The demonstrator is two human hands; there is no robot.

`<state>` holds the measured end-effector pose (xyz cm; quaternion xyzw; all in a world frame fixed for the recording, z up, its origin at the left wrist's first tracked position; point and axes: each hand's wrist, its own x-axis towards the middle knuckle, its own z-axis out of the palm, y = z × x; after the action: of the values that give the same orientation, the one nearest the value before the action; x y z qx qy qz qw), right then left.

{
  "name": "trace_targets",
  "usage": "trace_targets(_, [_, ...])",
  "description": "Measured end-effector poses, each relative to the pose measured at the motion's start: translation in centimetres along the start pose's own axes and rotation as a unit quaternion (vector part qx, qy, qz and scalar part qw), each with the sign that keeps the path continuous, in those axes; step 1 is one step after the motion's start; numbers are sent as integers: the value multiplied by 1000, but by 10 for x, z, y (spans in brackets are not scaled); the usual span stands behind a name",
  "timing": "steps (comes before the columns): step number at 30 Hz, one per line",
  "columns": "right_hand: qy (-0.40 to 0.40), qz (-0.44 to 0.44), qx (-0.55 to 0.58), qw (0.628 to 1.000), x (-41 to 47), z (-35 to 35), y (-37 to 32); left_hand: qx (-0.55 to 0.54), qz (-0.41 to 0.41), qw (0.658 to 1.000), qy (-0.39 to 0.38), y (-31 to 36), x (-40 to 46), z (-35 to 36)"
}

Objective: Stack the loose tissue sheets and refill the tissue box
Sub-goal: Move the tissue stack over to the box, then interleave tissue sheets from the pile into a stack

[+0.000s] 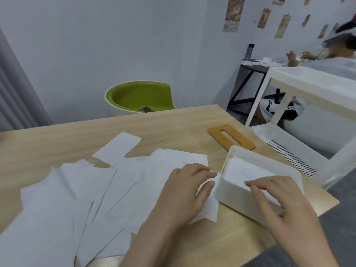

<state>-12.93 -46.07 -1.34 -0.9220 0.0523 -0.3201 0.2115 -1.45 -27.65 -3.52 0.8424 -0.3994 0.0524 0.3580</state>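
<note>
Wood table [173,122], loose tissue sheets [77,189] scattered, white tissue box [240,197] near right edge, wooden lid [231,136] at far corner, left hand [183,191] pinching a tissue, right hand [279,197] fingers flat in box, green chair [138,97], grey wall [115,35].

Pale grey wall [81,45] behind; small posters [233,14] far right. Green tub chair [138,97] beyond the light wood table [173,124]. White shelf unit [308,87] right; dark-framed desk [250,70] farther back. Grey curtain [13,93], possibly, far left.
</note>
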Motion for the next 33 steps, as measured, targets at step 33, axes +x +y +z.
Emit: trace_targets(33, [-218, 58, 12, 974, -24, 147, -91, 53, -288, 956, 31, -84, -106, -43])
